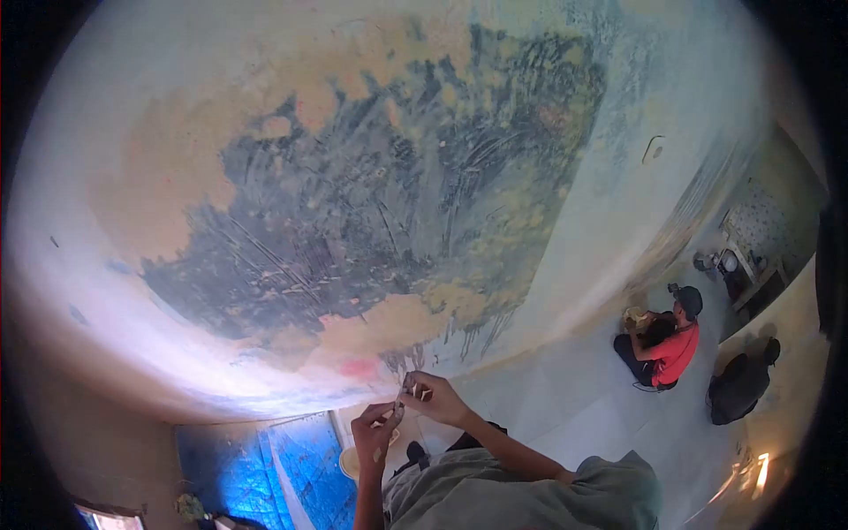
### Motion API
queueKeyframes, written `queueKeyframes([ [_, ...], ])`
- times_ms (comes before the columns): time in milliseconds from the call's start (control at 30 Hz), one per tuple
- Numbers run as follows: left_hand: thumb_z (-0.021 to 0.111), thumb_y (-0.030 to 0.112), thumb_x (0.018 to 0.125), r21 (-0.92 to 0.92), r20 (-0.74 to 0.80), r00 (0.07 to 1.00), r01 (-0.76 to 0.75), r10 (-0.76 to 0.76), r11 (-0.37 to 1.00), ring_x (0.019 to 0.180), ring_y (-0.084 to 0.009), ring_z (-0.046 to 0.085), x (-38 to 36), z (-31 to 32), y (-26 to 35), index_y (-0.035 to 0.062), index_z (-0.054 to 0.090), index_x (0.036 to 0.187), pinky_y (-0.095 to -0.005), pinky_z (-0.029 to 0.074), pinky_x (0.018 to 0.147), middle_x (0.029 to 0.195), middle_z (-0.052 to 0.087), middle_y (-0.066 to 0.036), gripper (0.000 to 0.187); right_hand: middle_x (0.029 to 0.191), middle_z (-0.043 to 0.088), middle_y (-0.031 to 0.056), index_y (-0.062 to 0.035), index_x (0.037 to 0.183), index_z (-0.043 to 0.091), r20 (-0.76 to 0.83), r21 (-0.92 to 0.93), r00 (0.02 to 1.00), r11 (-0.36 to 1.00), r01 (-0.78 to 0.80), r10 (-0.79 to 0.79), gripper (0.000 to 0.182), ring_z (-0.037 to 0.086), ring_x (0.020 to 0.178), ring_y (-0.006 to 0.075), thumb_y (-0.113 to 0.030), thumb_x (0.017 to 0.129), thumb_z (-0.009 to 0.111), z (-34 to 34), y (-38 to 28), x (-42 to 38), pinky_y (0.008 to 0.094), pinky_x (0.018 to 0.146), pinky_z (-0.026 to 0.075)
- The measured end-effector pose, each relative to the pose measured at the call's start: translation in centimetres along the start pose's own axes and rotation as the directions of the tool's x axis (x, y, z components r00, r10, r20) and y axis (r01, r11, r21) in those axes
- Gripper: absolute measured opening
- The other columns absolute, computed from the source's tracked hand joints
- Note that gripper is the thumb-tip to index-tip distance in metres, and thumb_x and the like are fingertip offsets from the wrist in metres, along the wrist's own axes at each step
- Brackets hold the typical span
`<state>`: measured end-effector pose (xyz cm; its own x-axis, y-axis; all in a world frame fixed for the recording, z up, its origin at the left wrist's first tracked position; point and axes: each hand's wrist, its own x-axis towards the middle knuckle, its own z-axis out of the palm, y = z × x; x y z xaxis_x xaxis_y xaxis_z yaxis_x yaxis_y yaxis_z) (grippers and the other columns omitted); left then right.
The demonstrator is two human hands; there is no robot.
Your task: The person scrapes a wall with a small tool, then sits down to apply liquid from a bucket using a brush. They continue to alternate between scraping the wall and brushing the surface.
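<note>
Both hands are raised close together in front of the lower part of a painted wall [397, 194], with its patchy grey and tan surface. My left hand [375, 428] has its fingers pinched together, and a pale patch shows near its wrist. Just above and to the right, my right hand [433, 397] is pinched too, its fingertips near those of the left. Something small and pale seems to lie between the fingertips, too small to name.
A blue sheet [238, 468] lies at the lower left, beside a round pale container [350, 463]. A person in red [673, 353] sits on the tiled floor [565, 397] at the right. Another person in dark clothes [740, 387] is farther right.
</note>
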<state>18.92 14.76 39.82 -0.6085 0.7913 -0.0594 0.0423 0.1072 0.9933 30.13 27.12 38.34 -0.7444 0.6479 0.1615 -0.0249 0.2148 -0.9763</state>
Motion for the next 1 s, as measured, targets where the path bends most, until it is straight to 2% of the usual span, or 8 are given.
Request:
queueKeyframes([
  [100,0.072,0.011,0.075,0.021,0.048,0.999,-0.021,0.02,1.0,0.058,-0.0073,0.05,0.5,-2.1,-1.2,0.0004,0.07,0.091,-0.02,0.038,0.046,0.082,0.065,-0.004,0.019,0.082,0.056,-0.0024,-0.0073,0.092,0.056,-0.02,-0.093,0.998,0.994,-0.055,0.054,0.014,0.053,0.071,0.0045,-0.014,0.083,0.065,2.4,-1.2,-0.1,0.0219,0.057,0.044],
  [200,0.074,0.011,0.073,0.014,0.075,0.996,0.043,-0.044,0.999,0.053,-0.0055,0.048,0.9,-3.7,-2.7,-0.0002,0.07,0.089,-0.02,0.036,0.045,0.073,0.065,-0.003,0.02,0.084,0.056,-0.0027,-0.0065,0.092,0.056,-0.085,0.024,0.991,0.995,-0.099,0.1,0.015,0.053,0.075,0.0047,-0.015,0.084,0.065,3.8,-1.5,-0.4,0.0226,0.059,0.046],
  [333,0.074,0.014,0.074,-0.123,0.147,0.977,0.175,-0.156,0.977,0.048,-0.0036,0.045,0.8,-3.8,-0.8,-0.0013,0.069,0.088,-0.0192,0.033,0.043,0.065,0.062,-0.002,0.022,0.086,0.056,-0.0032,-0.007,0.093,0.057,0.065,0.126,0.99,0.983,-0.132,0.124,0.016,0.053,0.078,0.0049,-0.016,0.084,0.066,2.6,-2.1,-0.5,0.0218,0.06,0.046],
  [433,0.075,0.016,0.074,-0.048,0.157,0.984,0.094,-0.086,0.994,0.046,-0.0032,0.044,0.7,-3.1,-1.0,-0.0012,0.068,0.087,-0.0192,0.032,0.041,0.061,0.061,-0.001,0.023,0.086,0.056,-0.0035,-0.008,0.095,0.058,0.126,0.173,0.982,0.971,-0.164,0.143,0.018,0.053,0.079,0.0045,-0.016,0.083,0.068,1.8,-1.0,-1.0,0.0214,0.061,0.046],
  [567,0.075,0.014,0.075,0.11,0.15,0.976,0.14,-0.156,0.984,0.048,-0.0036,0.047,0.2,-3.4,-1.0,-0.0005,0.068,0.086,-0.0196,0.033,0.041,0.067,0.065,-0.003,0.019,0.086,0.056,-0.0046,-0.0088,0.096,0.059,0.131,0.147,0.983,0.978,-0.15,0.131,0.021,0.05,0.075,0.0038,-0.017,0.08,0.071,1.9,-0.9,-1.5,0.0208,0.061,0.044],
  [667,0.074,0.012,0.076,-0.025,0.168,0.983,0.073,-0.067,0.997,0.053,-0.0036,0.05,-0.6,-2.4,-2.3,0.0004,0.068,0.086,-0.0198,0.035,0.043,0.072,0.066,-0.003,0.017,0.085,0.057,-0.0053,-0.0087,0.093,0.06,0.143,0.13,0.987,0.987,-0.092,0.073,0.021,0.047,0.071,0.0037,-0.019,0.079,0.072,1.6,-0.5,-1.7,0.0204,0.058,0.042],
  [900,0.072,0.018,0.079,0.047,0.202,0.974,0.093,-0.101,0.995,0.059,-0.005,0.052,-2.1,2.2,-1.0,0.0011,0.065,0.089,-0.0203,0.037,0.048,0.078,0.066,-0.005,0.021,0.082,0.056,-0.0045,-0.0081,0.087,0.06,0.125,0.043,0.989,0.996,-0.084,0.078,0.018,0.044,0.068,0.0043,-0.019,0.08,0.072,-2.3,-0.1,-3.9,0.0212,0.057,0.037],
  [1000,0.075,0.015,0.075,-0.255,0.284,0.957,0.135,-0.059,0.958,0.053,-0.0033,0.046,-2.8,5.9,0.7,0.0022,0.066,0.087,-0.0193,0.032,0.047,0.076,0.064,-0.002,0.019,0.083,0.058,-0.003,-0.0076,0.091,0.057,0.069,0.126,0.996,0.99,-0.069,0.061,0.017,0.049,0.072,0.0052,-0.017,0.083,0.068,-5.8,1.0,-5.7,0.024,0.06,0.039],
])
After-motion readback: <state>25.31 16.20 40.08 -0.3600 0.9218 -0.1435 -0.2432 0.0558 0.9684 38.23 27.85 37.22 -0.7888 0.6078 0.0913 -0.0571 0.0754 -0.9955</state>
